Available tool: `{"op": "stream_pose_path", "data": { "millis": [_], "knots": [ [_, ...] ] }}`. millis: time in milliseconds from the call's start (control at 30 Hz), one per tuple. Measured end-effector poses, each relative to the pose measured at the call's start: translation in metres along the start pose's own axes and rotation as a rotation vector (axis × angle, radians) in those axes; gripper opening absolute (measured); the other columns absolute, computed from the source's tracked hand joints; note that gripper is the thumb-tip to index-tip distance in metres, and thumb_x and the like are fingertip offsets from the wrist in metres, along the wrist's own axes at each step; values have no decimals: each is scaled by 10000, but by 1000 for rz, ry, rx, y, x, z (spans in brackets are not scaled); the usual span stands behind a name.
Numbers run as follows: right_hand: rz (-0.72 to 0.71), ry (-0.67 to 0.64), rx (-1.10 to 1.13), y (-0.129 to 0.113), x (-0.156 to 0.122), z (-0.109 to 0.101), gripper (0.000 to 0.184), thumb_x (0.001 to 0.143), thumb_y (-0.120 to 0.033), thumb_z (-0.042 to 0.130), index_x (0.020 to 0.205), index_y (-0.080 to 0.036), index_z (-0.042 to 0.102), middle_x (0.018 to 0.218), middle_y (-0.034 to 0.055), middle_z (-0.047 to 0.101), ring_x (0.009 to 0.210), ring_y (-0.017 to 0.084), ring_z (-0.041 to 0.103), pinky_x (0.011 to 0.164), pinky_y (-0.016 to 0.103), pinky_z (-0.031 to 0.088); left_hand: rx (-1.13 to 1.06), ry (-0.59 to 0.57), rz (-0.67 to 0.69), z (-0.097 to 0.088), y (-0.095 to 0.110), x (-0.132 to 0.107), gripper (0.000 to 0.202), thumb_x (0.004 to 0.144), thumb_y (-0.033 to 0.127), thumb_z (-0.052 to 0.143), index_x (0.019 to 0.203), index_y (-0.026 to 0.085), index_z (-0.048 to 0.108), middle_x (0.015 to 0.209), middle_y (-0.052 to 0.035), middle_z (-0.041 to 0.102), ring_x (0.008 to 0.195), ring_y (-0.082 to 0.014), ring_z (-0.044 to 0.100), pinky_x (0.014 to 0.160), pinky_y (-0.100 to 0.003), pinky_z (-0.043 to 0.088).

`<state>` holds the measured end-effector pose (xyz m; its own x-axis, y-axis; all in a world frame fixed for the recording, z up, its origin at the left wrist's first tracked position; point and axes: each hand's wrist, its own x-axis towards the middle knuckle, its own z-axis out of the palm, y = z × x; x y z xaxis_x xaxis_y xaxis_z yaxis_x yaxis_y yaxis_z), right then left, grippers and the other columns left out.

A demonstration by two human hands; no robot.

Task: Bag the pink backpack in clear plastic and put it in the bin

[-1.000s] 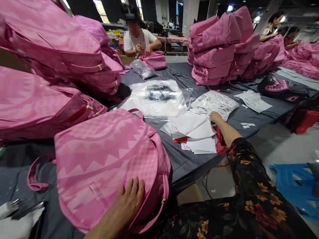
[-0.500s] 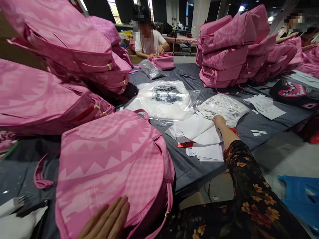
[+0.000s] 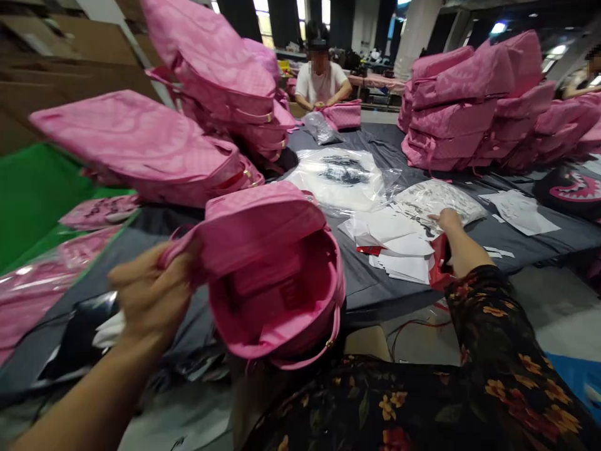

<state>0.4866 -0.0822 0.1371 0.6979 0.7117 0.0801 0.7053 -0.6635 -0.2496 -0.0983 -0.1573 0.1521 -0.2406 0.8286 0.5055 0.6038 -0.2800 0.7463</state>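
Note:
The pink backpack (image 3: 277, 219) is on the near part of the table, its flap raised and its pink inside showing. My left hand (image 3: 153, 288) is closed on the edge of this flap at the left, slightly blurred. Over on the right, my right hand (image 3: 448, 222) reaches to a clear plastic bag of small whitish pieces (image 3: 441, 199). Its fingers are drawn together at the bag's near side; whether they hold a piece cannot be made out. White paper sheets (image 3: 385, 228) and a red item (image 3: 440, 266) lie just beside that hand.
Pink backpacks are piled at the left (image 3: 154, 147) and right (image 3: 469, 106). A plastic-wrapped white bundle (image 3: 338, 181) lies between them. Across the table a person (image 3: 323, 81) handles a pink bag (image 3: 342, 116). A green-lined container (image 3: 28, 194) stands at far left.
My left hand, flat on the closed-looking backpack before, now grips its flap and has lifted it open. My right hand has moved from the papers' edge onto the bag of small pieces. The view has shifted left.

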Motion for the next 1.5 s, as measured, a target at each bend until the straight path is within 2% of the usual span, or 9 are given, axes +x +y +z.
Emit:
{"op": "stream_pose_path", "data": {
  "millis": [200,367,500,633,733,867,1000,1233,1500],
  "knots": [
    [-781,359,353,-58,-114,-20,471,1003,-569,456,712,-221,584,779,111,624,807,218,601,771,369,454,-117,-35,34,21,20,36,462,863,408,658,557,171,405,583,64,258,571,-41,237,524,-177,201],
    [-1460,-44,449,-101,-267,29,344,905,-666,600,850,-344,707,747,26,645,781,195,642,644,318,509,-79,-90,59,20,25,47,437,899,384,611,557,186,425,573,49,286,569,-69,317,551,-201,251],
    [-1916,58,479,-162,-279,56,343,964,-542,633,1138,-257,712,999,85,730,966,215,688,778,360,577,-122,-77,78,19,20,49,431,825,393,663,523,204,420,528,44,301,545,-106,310,529,-251,262],
    [-1523,481,878,-188,-235,49,379,965,-465,668,1271,-245,635,1119,110,703,1091,249,660,943,435,570,-123,-101,129,20,20,44,435,813,452,627,521,209,414,530,33,313,551,-120,326,541,-270,280],
    [-1183,414,958,-201,-208,47,511,940,-532,668,1344,-230,579,1251,137,655,1183,286,620,971,472,555,-86,-114,162,23,21,43,385,815,453,613,555,209,467,548,30,325,556,-124,336,547,-279,271],
    [-1138,167,960,-220,-195,49,488,939,-603,631,1213,-200,621,1069,88,690,1014,262,654,864,422,581,-41,-114,190,27,15,50,387,833,450,634,574,203,487,555,38,329,548,-114,325,549,-280,262],
    [-1205,385,938,-220,-220,45,264,1000,-449,593,1128,-228,660,1079,105,676,1067,266,636,952,462,537,-54,-97,185,32,4,63,414,874,443,642,585,202,470,570,44,336,555,-109,323,554,-277,265],
    [-1502,-574,277,-278,-303,139,169,865,-273,752,989,-174,694,937,69,735,836,194,665,741,284,520,-122,-148,163,42,2,80,376,872,429,660,615,194,518,582,46,329,585,-110,326,552,-262,257],
    [-1009,-571,368,-326,-318,209,181,840,-228,701,1005,-155,717,1032,135,751,973,268,685,854,358,512,-82,-182,128,34,-2,80,359,871,431,641,627,182,553,576,40,378,595,-115,353,564,-259,264]
  ]
}}
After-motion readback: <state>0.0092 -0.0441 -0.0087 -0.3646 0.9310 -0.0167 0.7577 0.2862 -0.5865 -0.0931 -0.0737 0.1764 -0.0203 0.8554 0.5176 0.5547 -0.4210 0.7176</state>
